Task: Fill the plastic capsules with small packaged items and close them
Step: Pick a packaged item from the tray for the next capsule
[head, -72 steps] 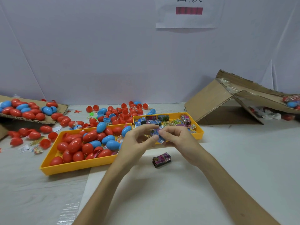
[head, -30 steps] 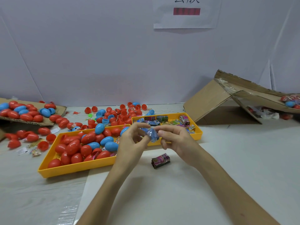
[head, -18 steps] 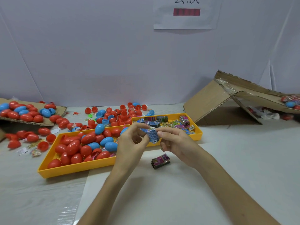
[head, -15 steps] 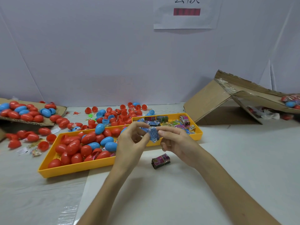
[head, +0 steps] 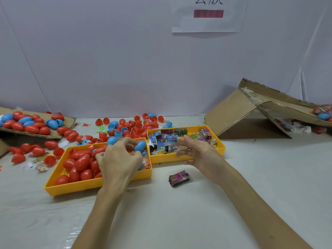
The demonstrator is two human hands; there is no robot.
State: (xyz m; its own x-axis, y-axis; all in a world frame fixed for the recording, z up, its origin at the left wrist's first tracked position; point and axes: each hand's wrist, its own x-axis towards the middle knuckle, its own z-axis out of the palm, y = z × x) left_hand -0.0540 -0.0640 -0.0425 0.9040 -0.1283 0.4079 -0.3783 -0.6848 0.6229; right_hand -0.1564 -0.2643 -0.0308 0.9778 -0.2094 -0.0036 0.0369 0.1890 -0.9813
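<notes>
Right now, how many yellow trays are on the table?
2. The left tray holds red and blue capsules; the right tray, beside it, holds small packets. None seems hidden.

Setting was a makeshift hand-packing station.
- Landmark: yellow tray [head: 71, 188] of red and blue capsules [head: 82, 162], which sat on a sheet-covered surface [head: 179, 221].
- Right of tray: second tray [head: 167, 159] held small packets [head: 161, 144].
- Behind tray: loose capsules [head: 138, 125] lay heaped; white backdrop [head: 107, 60] bore a paper sign [head: 208, 24].
- Far left: flattened cardboard [head: 68, 121].
- Far right: torn cardboard box [head: 233, 114].
</notes>
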